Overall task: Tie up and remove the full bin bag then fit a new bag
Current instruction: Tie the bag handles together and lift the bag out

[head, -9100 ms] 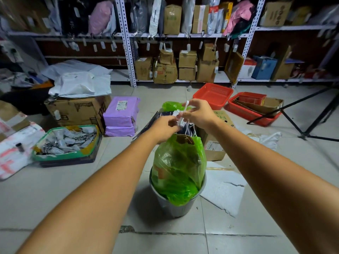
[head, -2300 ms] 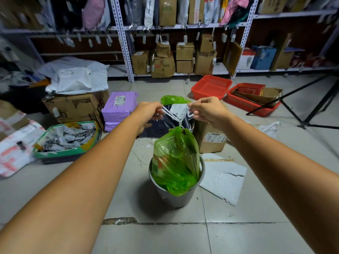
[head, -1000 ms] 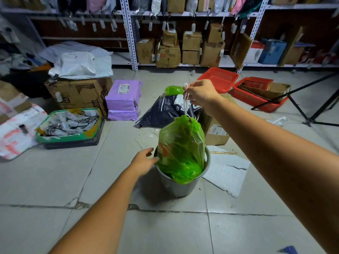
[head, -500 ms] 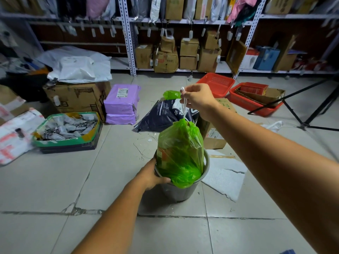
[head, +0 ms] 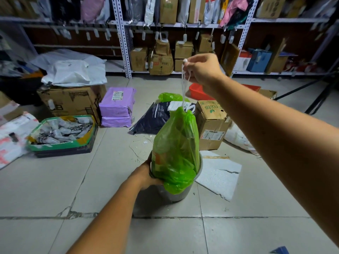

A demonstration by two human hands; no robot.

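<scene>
Lift-out step: my right hand [head: 201,69] is pinched on the white drawstring [head: 183,85], green bin bag [head: 176,149] half out of the grey bin [head: 190,191]; left hand [head: 146,174], at 9 o'clock, grips the rim. Next, probably: pull bag clear, fit new one.

You see a translucent bright green bin bag [head: 176,143] with a white drawstring [head: 182,85], in a grey bin [head: 176,196]. Behind it lie two lilac parcels [head: 116,103] with white labels, a dark navy mailer [head: 156,117] with white print — and a brown carton [head: 211,123] with green lettering. The floor [head: 45,180] is pale grey tile.
</scene>
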